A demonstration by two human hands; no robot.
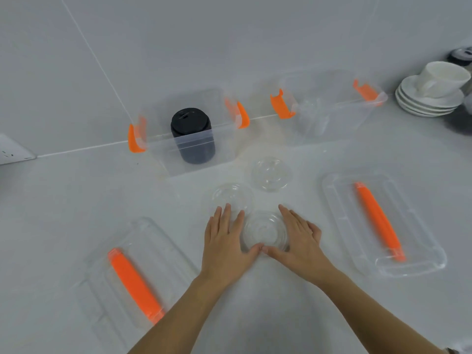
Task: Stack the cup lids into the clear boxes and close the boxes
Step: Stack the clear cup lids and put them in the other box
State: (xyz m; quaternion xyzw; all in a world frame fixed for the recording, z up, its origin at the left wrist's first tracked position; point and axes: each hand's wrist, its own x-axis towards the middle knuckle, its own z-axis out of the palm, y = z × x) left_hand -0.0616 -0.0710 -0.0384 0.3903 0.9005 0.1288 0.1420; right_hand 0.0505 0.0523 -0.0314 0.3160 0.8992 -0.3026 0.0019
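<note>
Seen from the head camera, the left hand [226, 241] and the right hand [297, 240] lie flat on the white table [63, 205], one on each side of a clear cup lid [265, 232]. The fingers are stretched out and open, and the two thumbs meet at the near edge of the lid. Two more clear cup lids [270, 173] lie just behind. At the back, the left clear box [189, 139] holds a stack of black lids [192, 135]. The right clear box [334, 108] holds something clear that I cannot make out. Two box covers with orange handles [378, 221] lie off to the sides. White saucers [429, 99] sit far right.
</note>
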